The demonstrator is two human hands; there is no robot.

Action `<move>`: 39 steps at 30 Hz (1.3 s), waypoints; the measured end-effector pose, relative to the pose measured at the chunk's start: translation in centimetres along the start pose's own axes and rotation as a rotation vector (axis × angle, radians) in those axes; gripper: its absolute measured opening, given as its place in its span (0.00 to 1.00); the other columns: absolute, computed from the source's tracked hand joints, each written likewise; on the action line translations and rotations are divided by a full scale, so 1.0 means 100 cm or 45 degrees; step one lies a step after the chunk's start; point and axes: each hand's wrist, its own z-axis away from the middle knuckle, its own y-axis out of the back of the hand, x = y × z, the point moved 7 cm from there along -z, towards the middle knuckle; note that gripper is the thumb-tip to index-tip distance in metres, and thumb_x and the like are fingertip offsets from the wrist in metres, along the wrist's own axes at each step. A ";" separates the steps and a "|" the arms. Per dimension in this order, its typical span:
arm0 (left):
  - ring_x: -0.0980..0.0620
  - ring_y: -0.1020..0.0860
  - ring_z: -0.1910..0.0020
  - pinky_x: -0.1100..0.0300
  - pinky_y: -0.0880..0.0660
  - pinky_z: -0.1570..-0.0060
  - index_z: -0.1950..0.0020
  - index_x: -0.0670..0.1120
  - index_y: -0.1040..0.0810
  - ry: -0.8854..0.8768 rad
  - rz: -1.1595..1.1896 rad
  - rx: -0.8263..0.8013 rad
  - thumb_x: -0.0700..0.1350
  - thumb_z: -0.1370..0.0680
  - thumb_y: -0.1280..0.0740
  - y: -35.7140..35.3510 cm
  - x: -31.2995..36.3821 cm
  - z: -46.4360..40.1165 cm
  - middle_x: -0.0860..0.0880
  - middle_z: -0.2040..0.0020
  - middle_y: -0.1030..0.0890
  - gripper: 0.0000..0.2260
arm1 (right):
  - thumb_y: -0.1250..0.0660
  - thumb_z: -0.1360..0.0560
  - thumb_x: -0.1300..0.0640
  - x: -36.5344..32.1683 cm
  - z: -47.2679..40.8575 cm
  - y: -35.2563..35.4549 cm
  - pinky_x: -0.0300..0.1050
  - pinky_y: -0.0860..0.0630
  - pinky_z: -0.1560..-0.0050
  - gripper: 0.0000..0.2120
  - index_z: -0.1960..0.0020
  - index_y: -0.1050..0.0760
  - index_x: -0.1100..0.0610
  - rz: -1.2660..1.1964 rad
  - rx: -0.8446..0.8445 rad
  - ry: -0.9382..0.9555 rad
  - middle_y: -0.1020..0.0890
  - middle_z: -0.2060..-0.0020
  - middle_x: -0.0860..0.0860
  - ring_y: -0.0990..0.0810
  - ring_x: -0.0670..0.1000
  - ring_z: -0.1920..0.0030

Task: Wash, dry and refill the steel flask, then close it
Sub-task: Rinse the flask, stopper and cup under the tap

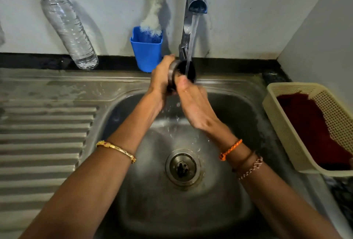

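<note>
Both forearms reach over the sink (118, 105); left hand (162, 78) and right hand (193, 103) curl their fingers around the flask (183, 70), held under the tap (196, 0) stream. Washing appears under way; drying, refilling from the water bottle (66, 24), and closing remain.

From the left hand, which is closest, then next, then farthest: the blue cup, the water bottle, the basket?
Measured from the left hand:
1. Blue cup, just behind it, by the wall.
2. Water bottle, farther left, leaning on the wall.
3. Basket, far right of the sink.
</note>
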 end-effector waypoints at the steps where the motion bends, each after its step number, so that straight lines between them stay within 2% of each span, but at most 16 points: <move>1: 0.54 0.24 0.70 0.60 0.26 0.63 0.65 0.46 0.24 0.027 -0.046 -0.044 0.45 0.23 0.38 -0.002 0.000 0.002 0.49 0.70 0.23 0.11 | 0.60 0.25 0.38 0.002 -0.003 0.000 0.63 0.46 0.32 0.35 0.38 0.25 0.56 0.397 0.007 0.152 0.18 0.48 0.51 0.22 0.53 0.44; 3: 0.53 0.23 0.70 0.59 0.25 0.62 0.65 0.46 0.23 0.061 -0.133 -0.076 0.47 0.24 0.37 0.000 -0.002 0.001 0.49 0.71 0.22 0.11 | 0.63 0.21 0.40 0.007 -0.006 -0.007 0.66 0.51 0.32 0.35 0.39 0.24 0.59 0.949 0.015 0.329 0.18 0.45 0.55 0.21 0.54 0.42; 5: 0.52 0.23 0.69 0.56 0.26 0.59 0.62 0.46 0.25 0.045 -0.153 -0.018 0.47 0.25 0.35 0.006 -0.003 0.000 0.49 0.69 0.23 0.07 | 0.64 0.21 0.40 0.005 -0.002 -0.008 0.63 0.50 0.33 0.36 0.42 0.22 0.59 0.993 0.083 0.377 0.17 0.48 0.55 0.19 0.54 0.45; 7: 0.51 0.24 0.68 0.54 0.26 0.57 0.61 0.46 0.26 -0.012 -0.087 0.069 0.46 0.28 0.32 0.011 -0.001 0.002 0.50 0.69 0.23 0.06 | 0.59 0.23 0.39 0.003 0.004 -0.005 0.60 0.47 0.33 0.35 0.46 0.20 0.58 0.709 0.127 0.256 0.16 0.52 0.54 0.19 0.54 0.47; 9: 0.54 0.24 0.68 0.57 0.27 0.60 0.60 0.46 0.26 -0.090 -0.103 0.137 0.46 0.26 0.33 0.013 0.001 0.008 0.51 0.69 0.23 0.06 | 0.54 0.24 0.38 0.010 0.009 -0.004 0.56 0.34 0.38 0.30 0.52 0.20 0.57 0.056 0.047 -0.043 0.17 0.56 0.53 0.21 0.56 0.49; 11: 0.59 0.25 0.70 0.63 0.27 0.65 0.61 0.47 0.26 -0.303 -0.188 0.129 0.48 0.22 0.38 0.010 0.006 0.017 0.55 0.71 0.23 0.09 | 0.47 0.22 0.41 0.017 0.008 -0.009 0.55 0.27 0.41 0.24 0.52 0.21 0.58 -0.520 -0.007 -0.278 0.18 0.54 0.57 0.21 0.56 0.48; 14: 0.59 0.24 0.63 0.64 0.26 0.60 0.56 0.54 0.24 -0.484 -0.400 -0.065 0.56 0.24 0.40 -0.001 0.005 0.028 0.57 0.64 0.22 0.08 | 0.45 0.20 0.49 0.025 0.001 -0.005 0.54 0.25 0.41 0.16 0.51 0.22 0.56 -0.688 0.141 -0.459 0.18 0.52 0.55 0.20 0.53 0.48; 17: 0.53 0.23 0.50 0.59 0.26 0.49 0.46 0.53 0.25 -0.262 -0.336 -0.175 0.50 0.21 0.42 -0.006 -0.006 0.024 0.49 0.49 0.21 0.08 | 0.45 0.19 0.50 0.043 -0.004 -0.001 0.59 0.25 0.44 0.15 0.60 0.26 0.55 -0.764 0.373 -0.764 0.21 0.59 0.55 0.22 0.54 0.53; 19: 0.50 0.23 0.48 0.58 0.24 0.55 0.43 0.53 0.26 -0.067 -0.285 -0.183 0.51 0.20 0.43 -0.006 -0.010 0.024 0.47 0.45 0.22 0.10 | 0.46 0.19 0.50 0.048 -0.006 -0.002 0.58 0.25 0.42 0.15 0.63 0.29 0.52 -0.903 0.447 -0.903 0.22 0.59 0.54 0.21 0.56 0.50; 23: 0.50 0.22 0.58 0.56 0.24 0.62 0.50 0.46 0.26 0.274 -0.143 -0.097 0.50 0.21 0.41 -0.006 -0.009 0.027 0.46 0.55 0.21 0.09 | 0.43 0.20 0.52 0.048 -0.018 0.005 0.53 0.23 0.46 0.16 0.65 0.29 0.53 -0.909 0.496 -0.915 0.21 0.60 0.56 0.20 0.58 0.53; 27: 0.49 0.22 0.63 0.55 0.24 0.66 0.55 0.44 0.27 0.513 -0.139 -0.026 0.47 0.20 0.42 -0.001 -0.008 0.032 0.45 0.64 0.20 0.09 | 0.37 0.23 0.55 0.047 -0.020 0.002 0.42 0.25 0.64 0.13 0.65 0.28 0.57 -0.990 0.397 -0.934 0.23 0.66 0.54 0.24 0.51 0.66; 29: 0.49 0.23 0.66 0.55 0.24 0.66 0.57 0.43 0.28 0.548 -0.183 -0.009 0.46 0.19 0.44 0.000 -0.007 0.035 0.45 0.68 0.21 0.11 | 0.34 0.25 0.56 0.046 -0.025 -0.001 0.38 0.27 0.68 0.10 0.63 0.27 0.58 -0.931 0.249 -0.904 0.23 0.67 0.53 0.24 0.48 0.68; 31: 0.49 0.24 0.63 0.55 0.25 0.60 0.58 0.44 0.29 0.513 -0.288 -0.021 0.47 0.19 0.44 0.002 -0.003 0.037 0.45 0.63 0.22 0.11 | 0.34 0.25 0.56 0.045 -0.027 -0.002 0.38 0.26 0.69 0.08 0.57 0.25 0.60 -0.931 0.160 -0.921 0.22 0.65 0.53 0.24 0.49 0.68; 33: 0.49 0.24 0.59 0.54 0.25 0.55 0.57 0.44 0.28 0.496 -0.295 -0.086 0.46 0.20 0.41 0.004 0.002 0.038 0.45 0.60 0.22 0.09 | 0.36 0.24 0.55 0.051 -0.030 0.005 0.36 0.26 0.70 0.08 0.57 0.25 0.61 -0.948 0.173 -0.931 0.22 0.65 0.53 0.24 0.48 0.68; 36: 0.49 0.23 0.58 0.48 0.26 0.51 0.53 0.41 0.25 0.493 -0.240 -0.126 0.36 0.22 0.40 0.011 0.013 0.037 0.45 0.57 0.22 0.05 | 0.39 0.22 0.55 0.057 -0.029 0.016 0.37 0.27 0.71 0.12 0.62 0.28 0.58 -0.848 0.222 -0.925 0.23 0.66 0.53 0.25 0.49 0.67; 39: 0.47 0.24 0.52 0.52 0.24 0.53 0.45 0.35 0.25 0.414 -0.323 -0.053 0.33 0.24 0.38 0.019 0.019 0.034 0.46 0.53 0.21 0.09 | 0.42 0.21 0.55 0.061 -0.022 0.018 0.40 0.28 0.65 0.13 0.61 0.27 0.59 -0.737 0.291 -0.931 0.22 0.60 0.55 0.23 0.54 0.57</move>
